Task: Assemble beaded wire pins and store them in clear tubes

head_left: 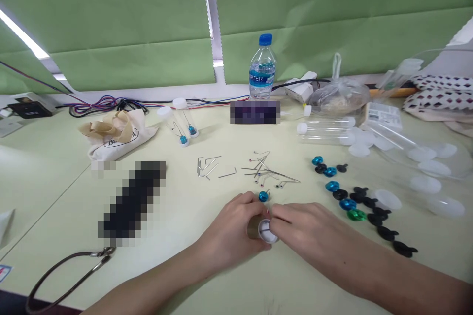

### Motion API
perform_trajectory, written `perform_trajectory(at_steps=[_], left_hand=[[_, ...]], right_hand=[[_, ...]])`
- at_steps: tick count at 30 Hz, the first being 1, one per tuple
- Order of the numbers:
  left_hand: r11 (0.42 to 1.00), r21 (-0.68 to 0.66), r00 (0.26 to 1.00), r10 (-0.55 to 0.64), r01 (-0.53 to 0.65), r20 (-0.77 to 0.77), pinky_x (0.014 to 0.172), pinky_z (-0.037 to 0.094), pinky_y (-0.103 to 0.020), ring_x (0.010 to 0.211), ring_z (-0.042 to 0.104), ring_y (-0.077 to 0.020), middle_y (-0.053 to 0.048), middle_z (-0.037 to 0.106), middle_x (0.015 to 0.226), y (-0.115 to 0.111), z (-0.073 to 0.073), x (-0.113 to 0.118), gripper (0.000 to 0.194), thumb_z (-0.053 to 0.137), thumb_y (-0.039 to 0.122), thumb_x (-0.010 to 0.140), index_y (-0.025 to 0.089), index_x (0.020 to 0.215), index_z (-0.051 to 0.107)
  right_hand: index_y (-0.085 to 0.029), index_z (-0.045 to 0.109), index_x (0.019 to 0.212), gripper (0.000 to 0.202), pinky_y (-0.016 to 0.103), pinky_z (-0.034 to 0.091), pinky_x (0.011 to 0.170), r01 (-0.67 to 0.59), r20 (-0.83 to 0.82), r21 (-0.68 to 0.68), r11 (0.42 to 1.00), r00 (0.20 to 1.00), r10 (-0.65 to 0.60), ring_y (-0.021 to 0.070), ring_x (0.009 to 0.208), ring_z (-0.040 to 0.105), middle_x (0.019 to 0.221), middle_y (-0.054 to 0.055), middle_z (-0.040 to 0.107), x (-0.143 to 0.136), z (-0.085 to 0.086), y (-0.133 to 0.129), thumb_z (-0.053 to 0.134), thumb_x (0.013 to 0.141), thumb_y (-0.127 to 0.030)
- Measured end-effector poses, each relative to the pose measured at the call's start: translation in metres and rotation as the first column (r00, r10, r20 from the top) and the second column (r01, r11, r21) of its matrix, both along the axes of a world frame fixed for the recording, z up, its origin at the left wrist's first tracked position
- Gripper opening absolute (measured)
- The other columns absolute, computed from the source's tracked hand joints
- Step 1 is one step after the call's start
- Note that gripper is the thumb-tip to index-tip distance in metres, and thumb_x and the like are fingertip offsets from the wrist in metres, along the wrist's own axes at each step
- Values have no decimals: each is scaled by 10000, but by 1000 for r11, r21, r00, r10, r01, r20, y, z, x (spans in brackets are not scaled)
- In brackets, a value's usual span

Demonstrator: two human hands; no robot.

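Note:
My left hand (238, 226) is curled around a small round container (253, 227) with a brownish side and a white rim, tilted so its white inside faces me. A thin dark bar crosses that opening. My right hand (295, 226) is closed in a pinch at the rim, touching the container; what lies between its fingertips is mostly hidden. A tiny red-and-white bit (268, 212) shows beside those fingertips. Just beyond both hands is a shiny blue piece (263, 196) with a thin metal wire. Thin metal pins (268, 172) with small coloured ends lie farther off, beside several L-shaped hex keys (207, 165).
Blue, green and black small parts (347, 204) spread to the right, near clear tubes (325, 130) and white caps (430, 167). Two capped tubes (185, 125) stand at back left by a cloth pouch (123, 138). A water bottle (262, 71) stands at the back.

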State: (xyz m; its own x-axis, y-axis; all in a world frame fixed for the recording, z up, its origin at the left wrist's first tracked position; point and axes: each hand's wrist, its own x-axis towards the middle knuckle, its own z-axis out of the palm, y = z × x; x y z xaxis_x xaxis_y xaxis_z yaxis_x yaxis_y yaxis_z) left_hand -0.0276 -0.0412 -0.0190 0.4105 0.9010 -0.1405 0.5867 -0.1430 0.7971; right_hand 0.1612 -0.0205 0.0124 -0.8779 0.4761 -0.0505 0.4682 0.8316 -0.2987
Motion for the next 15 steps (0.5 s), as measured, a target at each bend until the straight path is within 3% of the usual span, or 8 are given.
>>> perform_trajectory(at_steps=[15], left_hand=[[1000, 4, 1000, -1, 1, 12, 709, 423, -297, 860, 528, -188, -4, 558, 913, -1, 2, 0, 252, 732, 196, 639, 224, 852, 598]], right_hand=[[-165, 577, 861, 122, 284, 370, 600, -11, 1, -20, 1000, 1000, 11, 174, 728, 545, 813, 50, 578, 0, 0, -1, 512, 801, -80]])
